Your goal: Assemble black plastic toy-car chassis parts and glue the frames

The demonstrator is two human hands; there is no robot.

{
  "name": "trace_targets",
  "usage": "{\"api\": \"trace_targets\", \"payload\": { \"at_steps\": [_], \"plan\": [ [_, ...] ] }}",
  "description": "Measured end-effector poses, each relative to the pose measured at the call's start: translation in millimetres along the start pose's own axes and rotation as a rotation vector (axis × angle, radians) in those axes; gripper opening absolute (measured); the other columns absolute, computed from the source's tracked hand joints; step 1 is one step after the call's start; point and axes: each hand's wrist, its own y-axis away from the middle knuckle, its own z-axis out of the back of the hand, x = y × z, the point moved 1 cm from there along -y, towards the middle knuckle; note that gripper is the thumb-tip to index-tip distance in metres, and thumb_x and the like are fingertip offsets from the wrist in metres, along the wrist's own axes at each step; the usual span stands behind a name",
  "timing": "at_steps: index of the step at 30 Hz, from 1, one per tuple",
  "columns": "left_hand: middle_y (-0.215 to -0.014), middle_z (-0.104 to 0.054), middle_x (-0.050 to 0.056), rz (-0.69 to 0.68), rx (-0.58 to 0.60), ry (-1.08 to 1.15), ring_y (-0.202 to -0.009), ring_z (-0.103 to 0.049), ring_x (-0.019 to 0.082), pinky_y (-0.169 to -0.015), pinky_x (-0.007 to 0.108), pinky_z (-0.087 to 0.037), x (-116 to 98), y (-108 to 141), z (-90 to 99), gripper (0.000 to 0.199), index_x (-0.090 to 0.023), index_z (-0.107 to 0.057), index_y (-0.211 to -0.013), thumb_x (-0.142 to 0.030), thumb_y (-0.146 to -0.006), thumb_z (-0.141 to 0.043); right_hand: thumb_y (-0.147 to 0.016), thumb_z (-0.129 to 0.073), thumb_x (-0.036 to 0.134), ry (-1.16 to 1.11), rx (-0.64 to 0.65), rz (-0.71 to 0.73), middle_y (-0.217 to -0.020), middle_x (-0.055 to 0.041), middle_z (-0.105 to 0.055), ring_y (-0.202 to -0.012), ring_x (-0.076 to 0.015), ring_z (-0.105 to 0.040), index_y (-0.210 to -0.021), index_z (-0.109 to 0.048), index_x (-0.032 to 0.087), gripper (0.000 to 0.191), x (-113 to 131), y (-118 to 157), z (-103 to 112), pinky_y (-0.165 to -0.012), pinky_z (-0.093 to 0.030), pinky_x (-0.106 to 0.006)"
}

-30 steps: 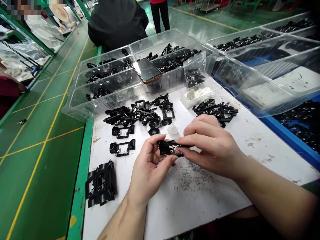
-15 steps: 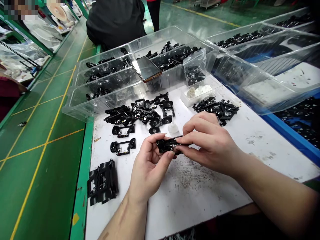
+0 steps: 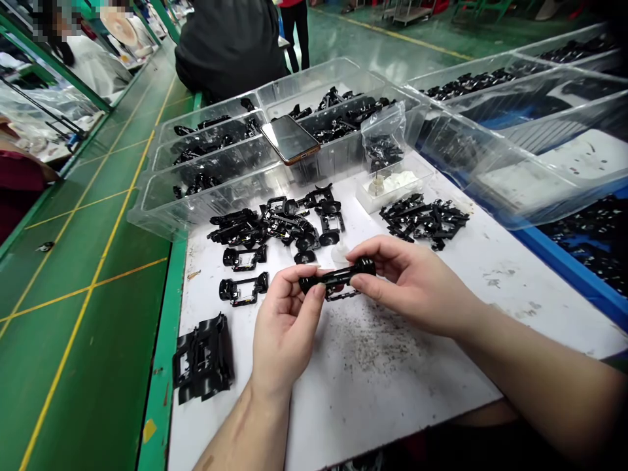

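Light glares off the phone (image 3: 290, 140); the top right is dark.

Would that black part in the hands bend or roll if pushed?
The black part probably wouldn't bend much: it looks straight between left hand and right hand. It's likely light, held by fingertips. Rounded ends might let it rock, but its side frame could stop rolling.

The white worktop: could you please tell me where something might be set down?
Bare, though specked: between left forearm and right forearm; between right forearm and the blue edging. Crowded: between left hand and clear tray, with black frames.
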Motion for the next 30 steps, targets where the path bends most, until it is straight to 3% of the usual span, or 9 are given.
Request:
{"api": "trace_targets", "payload": {
  "at_steps": [4, 10, 13, 15, 18, 20, 23, 27, 30],
  "plan": [
    [-0.127, -0.079, 0.003, -0.072, 0.04, -0.091, -0.117, -0.075, 0.018, -0.099, 0.028, -0.06, -2, 2, -0.4, 0.017, -0.027, -0.073, -0.123, -0.027, -0.106, -0.072, -0.088, -0.083, 0.035, -0.082, -0.019, -0.078, -0.079, 0.0, -0.071, -0.064, -0.0121, -0.058, -0.1, -0.073, 0.021, 0.021, 1, 0, -3, -0.055, -0.046, -0.026],
    [-0.118, -0.081, 0.002, -0.053, 0.014, -0.001, -0.107, -0.078, 0.015, -0.096, 0.026, -0.064, -2, 2, -2.0, 0.012, -0.026, -0.073, -0.117, -0.026, -0.105, -0.073, -0.087, -0.081, 0.033, -0.065, 0.013, -0.098, -0.075, 0.0001, -0.07, -0.062, -0.0114, -0.058, -0.09, -0.071, 0.02, 0.017, 1, 1, -6, -0.052, -0.044, -0.024],
    [-0.122, -0.081, 0.004, -0.056, 0.031, 0.022, -0.112, -0.077, 0.017, -0.097, 0.027, -0.065, -1, 3, -2.3, 0.014, -0.026, -0.075, -0.118, -0.025, -0.104, -0.075, -0.087, -0.081, 0.031, -0.074, 0.007, -0.081, -0.073, 0.0012, -0.068, -0.061, -0.0107, -0.056, -0.088, -0.07, 0.02, 0.016, 1, 0, -7, -0.051, -0.043, -0.023],
    [-0.122, -0.082, 0.004, -0.054, 0.043, 0.061, -0.114, -0.078, 0.018, -0.098, 0.028, -0.065, -1, 2, -2.0, 0.014, -0.026, -0.075, -0.117, -0.024, -0.103, -0.076, -0.087, -0.082, 0.03, -0.073, -0.002, -0.059, -0.074, 0.0017, -0.067, -0.062, -0.0108, -0.057, -0.089, -0.069, 0.02, 0.016, 1, 1, -7, -0.052, -0.045, -0.023],
    [-0.119, -0.083, 0.004, 0.0, 0.041, 0.178, -0.1, -0.081, 0.016, -0.091, 0.026, -0.067, 0, -2, -0.5, 0.014, -0.025, -0.075, -0.115, -0.023, -0.102, -0.078, -0.092, -0.082, 0.031, -0.159, 0.051, -0.029, -0.088, 0.0, -0.071, -0.076, -0.0131, -0.068, -0.101, -0.069, 0.023, 0.018, -1, 4, -6, -0.065, -0.054, -0.024],
    [-0.115, -0.083, 0.004, 0.055, 0.038, 0.303, -0.088, -0.082, 0.014, -0.084, 0.025, -0.068, 0, -6, 1.0, 0.017, -0.024, -0.074, -0.116, -0.024, -0.1, -0.079, -0.096, -0.08, 0.035, -0.248, 0.164, 0.026, -0.108, -0.003, -0.072, -0.096, -0.0172, -0.073, -0.124, -0.066, 0.027, 0.033, -2, 7, -2, -0.079, -0.06, -0.028],
    [-0.105, -0.083, 0.003, 0.167, 0.073, 0.51, -0.074, -0.08, 0.013, -0.072, 0.022, -0.067, 0, -10, 2.4, 0.027, -0.022, -0.072, -0.118, -0.024, -0.095, -0.085, -0.098, -0.077, 0.036, -0.215, 0.306, 0.174, -0.135, -0.0082, -0.064, -0.121, -0.0233, -0.067, -0.151, -0.056, 0.032, 0.057, -2, 9, 6, -0.097, -0.059, -0.036],
    [-0.092, -0.079, 0.001, 0.303, 0.15, 0.666, -0.059, -0.073, 0.011, -0.056, 0.019, -0.062, 0, -8, -0.3, 0.042, -0.021, -0.068, -0.121, -0.028, -0.087, -0.091, -0.099, -0.073, 0.022, -0.014, 0.381, 0.385, -0.144, -0.0102, -0.057, -0.131, -0.0255, -0.059, -0.15, -0.062, 0.033, 0.053, 0, 7, 13, -0.108, -0.053, -0.041],
    [-0.091, -0.076, 0.001, 0.307, 0.297, 0.686, -0.059, -0.072, 0.01, -0.056, 0.019, -0.06, 3, -3, -6.4, 0.041, -0.021, -0.068, -0.123, -0.032, -0.09, -0.088, -0.1, -0.065, 0.011, 0.084, 0.401, 0.503, -0.137, -0.007, -0.058, -0.129, -0.0224, -0.058, -0.13, -0.074, 0.035, 0.039, 2, 6, 10, -0.105, -0.051, -0.038]
  ]
}}
